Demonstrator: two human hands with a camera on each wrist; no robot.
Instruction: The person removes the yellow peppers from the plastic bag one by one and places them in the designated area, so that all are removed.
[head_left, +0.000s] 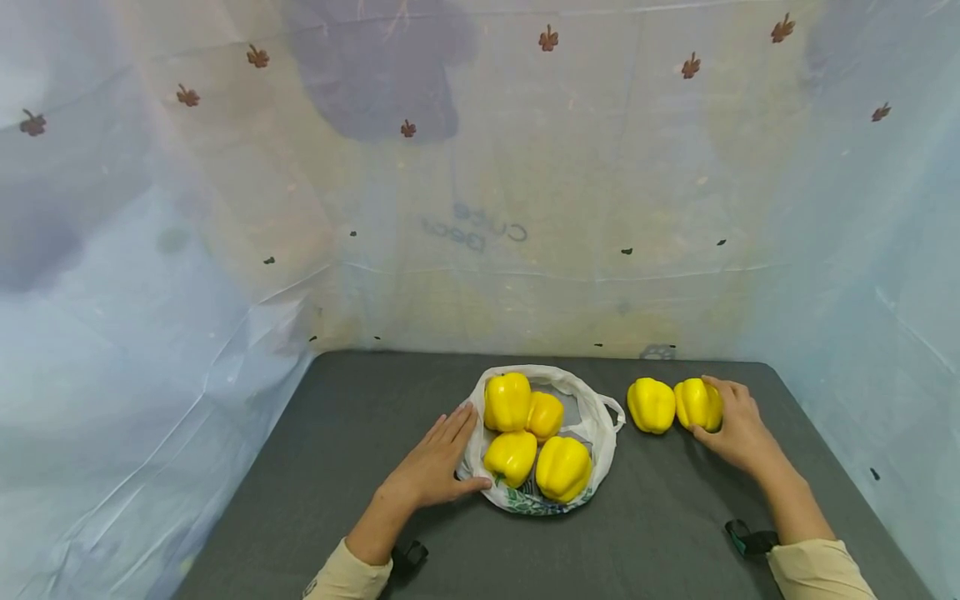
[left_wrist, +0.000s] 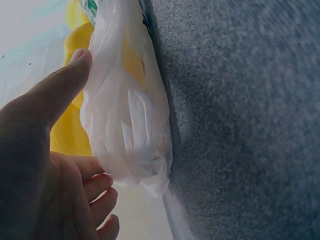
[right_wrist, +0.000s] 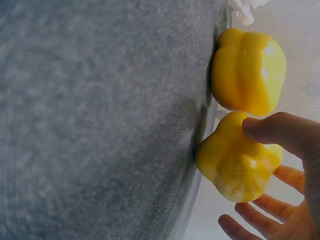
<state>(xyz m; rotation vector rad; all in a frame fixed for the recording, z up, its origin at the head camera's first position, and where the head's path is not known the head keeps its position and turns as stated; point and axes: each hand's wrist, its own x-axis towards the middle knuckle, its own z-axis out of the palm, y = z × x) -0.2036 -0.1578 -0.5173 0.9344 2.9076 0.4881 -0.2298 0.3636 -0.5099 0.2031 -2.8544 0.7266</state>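
My left hand (head_left: 438, 461) rests along the left side of a white plastic bag (head_left: 603, 454), fingers straight and thumb at its near rim. Several yellow bell peppers (head_left: 562, 468) lie inside the open-topped bag. In the left wrist view the thumb (left_wrist: 75, 75) overlaps the bag's edge (left_wrist: 120, 115), where yellow shows through the thin plastic. Over on the right, my right hand (head_left: 738, 425) holds a yellow bell pepper (head_left: 696, 404) between thumb and fingers, at table level. A second loose yellow bell pepper (head_left: 651, 406) sits right beside it, towards the bag.
The dark grey table (head_left: 337, 417) ends at a back edge just beyond the peppers. A bag handle loop (head_left: 617, 412) sticks out towards the loose peppers. Patterned plastic sheeting (head_left: 480, 292) hangs behind and at both sides. Black straps (head_left: 750, 540) show by the wrists.
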